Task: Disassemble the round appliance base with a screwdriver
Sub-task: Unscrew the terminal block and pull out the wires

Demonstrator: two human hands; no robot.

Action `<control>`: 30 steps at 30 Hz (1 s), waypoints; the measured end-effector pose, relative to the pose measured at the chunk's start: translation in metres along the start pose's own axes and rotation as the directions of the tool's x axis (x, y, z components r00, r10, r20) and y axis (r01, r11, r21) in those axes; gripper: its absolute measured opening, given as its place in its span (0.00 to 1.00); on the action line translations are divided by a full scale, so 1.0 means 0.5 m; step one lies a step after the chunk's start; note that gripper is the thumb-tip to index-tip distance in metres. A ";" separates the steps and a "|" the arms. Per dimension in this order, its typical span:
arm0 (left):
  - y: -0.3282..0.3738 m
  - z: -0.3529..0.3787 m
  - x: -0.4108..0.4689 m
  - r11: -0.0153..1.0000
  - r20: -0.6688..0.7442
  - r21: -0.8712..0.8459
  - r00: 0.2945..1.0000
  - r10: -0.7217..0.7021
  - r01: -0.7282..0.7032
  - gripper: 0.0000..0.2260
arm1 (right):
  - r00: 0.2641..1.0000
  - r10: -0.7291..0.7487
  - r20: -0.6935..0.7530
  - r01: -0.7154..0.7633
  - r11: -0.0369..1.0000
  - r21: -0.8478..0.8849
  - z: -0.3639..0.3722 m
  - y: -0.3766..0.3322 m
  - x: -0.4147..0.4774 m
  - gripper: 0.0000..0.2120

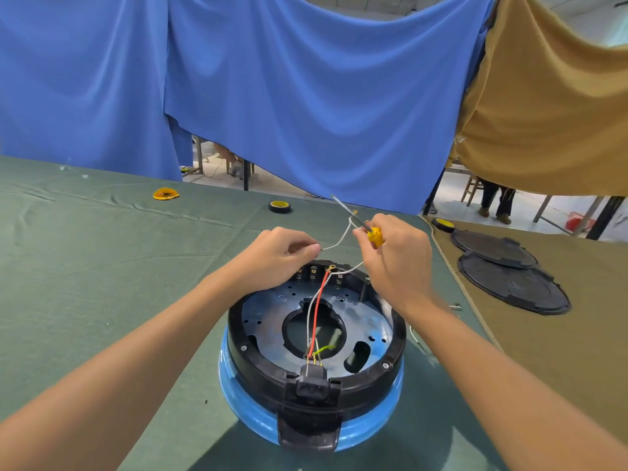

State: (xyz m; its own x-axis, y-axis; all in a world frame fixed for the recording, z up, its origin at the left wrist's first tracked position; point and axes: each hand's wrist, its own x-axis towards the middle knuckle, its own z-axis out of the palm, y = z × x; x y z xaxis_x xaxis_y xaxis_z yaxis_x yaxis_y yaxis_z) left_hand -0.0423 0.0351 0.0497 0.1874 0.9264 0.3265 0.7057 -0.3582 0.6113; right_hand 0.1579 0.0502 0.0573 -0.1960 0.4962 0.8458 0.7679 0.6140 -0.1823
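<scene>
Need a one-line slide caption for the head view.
Left hand pinches a white wire while the right hand holds a yellow-handled screwdriver above the opened round appliance base.

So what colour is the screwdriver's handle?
Yellow: the screwdriver handle, gripped in the right hand, shows in the head view.

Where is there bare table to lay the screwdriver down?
Widest: green cloth left of the appliance base, this side of the tape roll and yellow scrap. Crowded: the narrow strip right of the base holds small bits, and black covers sit on the tan cloth beyond.
</scene>
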 end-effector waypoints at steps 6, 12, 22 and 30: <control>0.030 0.018 -0.019 0.985 0.090 -0.152 0.994 -0.064 0.077 0.33 | 0.985 0.165 -0.045 -0.163 0.986 0.032 0.002 0.018 -0.011 0.17; 0.031 0.014 -0.026 0.960 0.320 -0.257 0.947 -0.021 0.108 0.13 | 0.988 0.150 0.029 -0.151 0.986 0.071 0.017 0.014 -0.023 0.16; 0.016 0.007 -0.027 0.984 0.235 0.161 0.966 -0.112 0.075 0.19 | 0.943 0.117 0.310 -0.107 0.993 -0.051 0.025 0.001 -0.028 0.16; 0.011 0.015 -0.044 0.933 -0.025 0.339 0.990 0.141 -0.125 0.16 | 0.779 0.563 0.276 -0.474 0.817 -0.328 -0.037 0.026 -0.105 0.15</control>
State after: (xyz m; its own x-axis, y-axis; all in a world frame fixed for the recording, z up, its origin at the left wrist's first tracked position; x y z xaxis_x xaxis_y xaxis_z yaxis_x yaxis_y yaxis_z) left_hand -0.0373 0.0135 0.0402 0.2679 0.8632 0.4279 0.8663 -0.4101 0.2851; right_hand 0.1891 0.0209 0.0200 0.1113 0.9014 0.4183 0.9203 0.0653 -0.3856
